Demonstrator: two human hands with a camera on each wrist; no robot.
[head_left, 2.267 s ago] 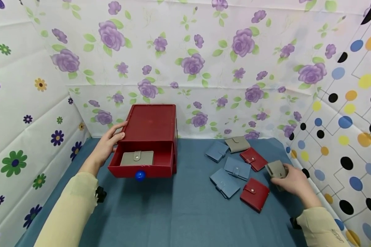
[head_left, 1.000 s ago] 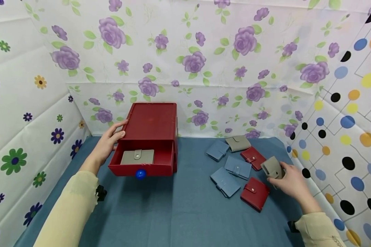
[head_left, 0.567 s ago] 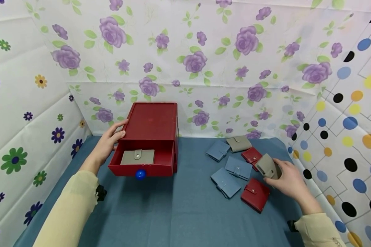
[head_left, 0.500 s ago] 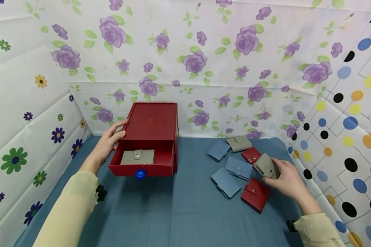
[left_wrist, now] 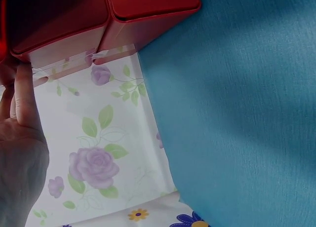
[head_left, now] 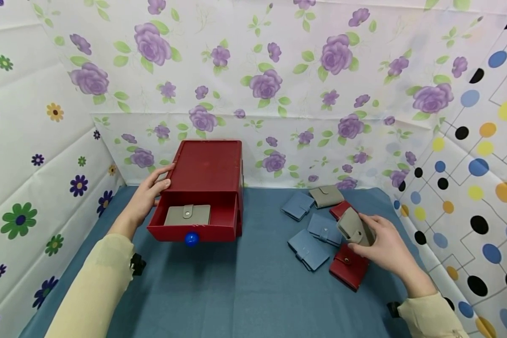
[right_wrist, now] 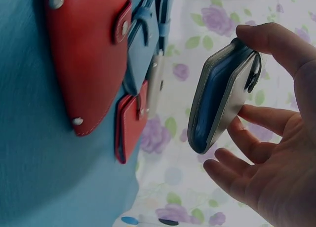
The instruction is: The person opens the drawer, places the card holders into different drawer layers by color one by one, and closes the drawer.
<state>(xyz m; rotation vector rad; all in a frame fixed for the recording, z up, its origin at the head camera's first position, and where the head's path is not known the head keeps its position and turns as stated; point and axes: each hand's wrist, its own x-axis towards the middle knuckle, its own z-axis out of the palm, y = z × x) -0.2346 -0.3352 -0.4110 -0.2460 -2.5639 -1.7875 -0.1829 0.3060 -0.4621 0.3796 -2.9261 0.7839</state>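
Observation:
Between the thumb and fingers of my right hand [head_left: 386,244] a grey wallet [head_left: 355,227] is pinched, tilted and above the other wallets. The right wrist view shows this folded wallet [right_wrist: 222,96] edge-on, its snap strap near the thumb. My left hand [head_left: 145,197] lies against the left side of a red drawer box [head_left: 207,166], its fingers fairly straight at the upper edge. The box's drawer [head_left: 219,233], with a blue knob [head_left: 192,239], is pulled out. Inside it lies another grey wallet [head_left: 186,216]. In the left wrist view, my left hand's fingers [left_wrist: 25,96] touch the box.
Below and left of the held wallet lie blue wallets [head_left: 307,249], a red wallet [head_left: 349,267], a partly covered red one [head_left: 341,208] and a grey one [head_left: 326,196]. A blue cloth [head_left: 253,295] covers the table, and patterned sheets [head_left: 270,141] enclose it.
My right hand has lifted the grey wallet and carried it leftward, over the edges of the red wallets. The left hand, box and drawer have stayed put.

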